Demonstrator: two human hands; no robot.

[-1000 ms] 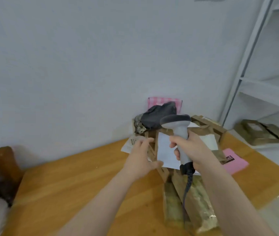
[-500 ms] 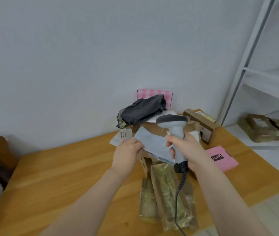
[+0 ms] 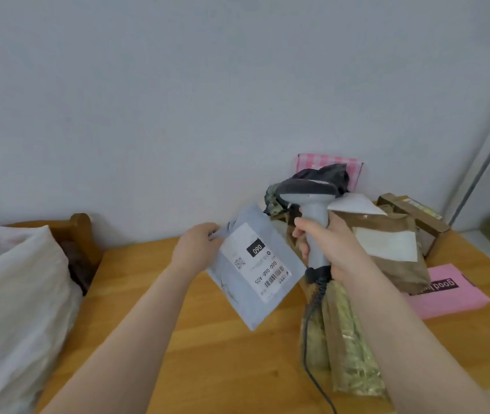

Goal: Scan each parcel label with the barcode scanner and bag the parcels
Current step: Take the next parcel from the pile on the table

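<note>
Grey parcel (image 3: 239, 297): my left hand (image 3: 195, 249) is pinching its corner, right hand (image 3: 337, 252) gripping scanner (image 3: 312, 215) alongside, over wooden table (image 3: 207, 360).

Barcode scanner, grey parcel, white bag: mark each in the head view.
barcode scanner (image 3: 314, 215): head view, handle just below its head.
grey parcel (image 3: 242, 297): head view, bare plastic near its lower-left edge.
white bag (image 3: 13, 294): head view, its cloth side.

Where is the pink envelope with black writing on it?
In the head view, the pink envelope lies flat on the right side of the wooden table, right of the right hand, its left corner hidden by the brown paper parcel.
</note>
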